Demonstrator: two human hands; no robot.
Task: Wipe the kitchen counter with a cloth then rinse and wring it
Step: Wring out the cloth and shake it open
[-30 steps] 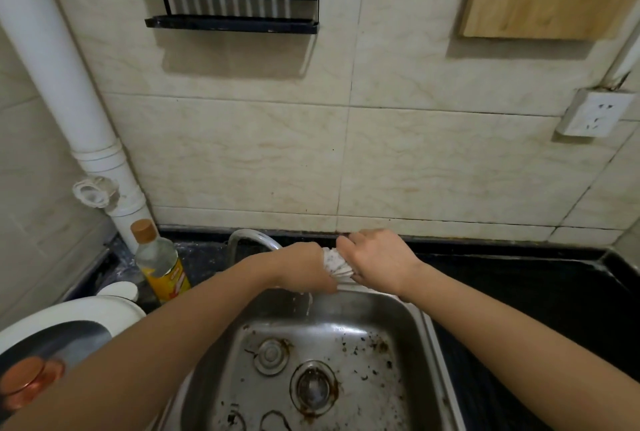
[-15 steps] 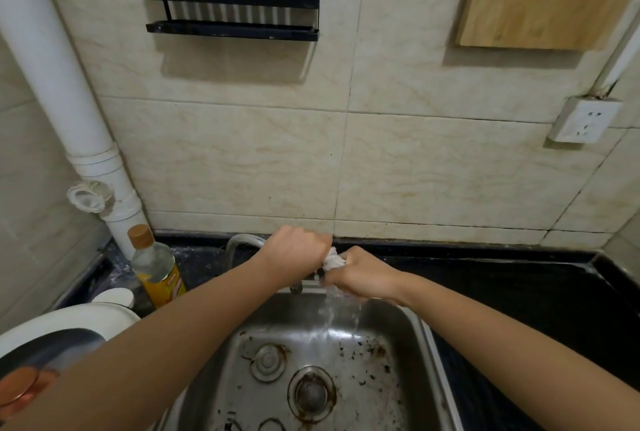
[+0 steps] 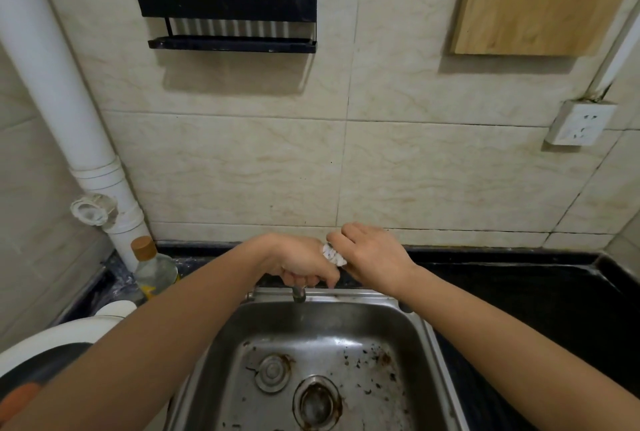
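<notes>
Your left hand (image 3: 300, 266) and right hand (image 3: 375, 257) each clamp an end of the cloth (image 3: 333, 255) above the back rim of the sink (image 3: 349, 321), so squeezed water may run onto the counter (image 3: 491, 280) behind it.

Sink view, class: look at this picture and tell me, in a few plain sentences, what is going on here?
A person stands at the sink, holding a small cloth between both hands just above the tap. The left hand and the right hand each grip an end, and the cloth is bunched tight between them, as in wringing. No running water shows. A bottle stands on the counter left of the sink.
</notes>
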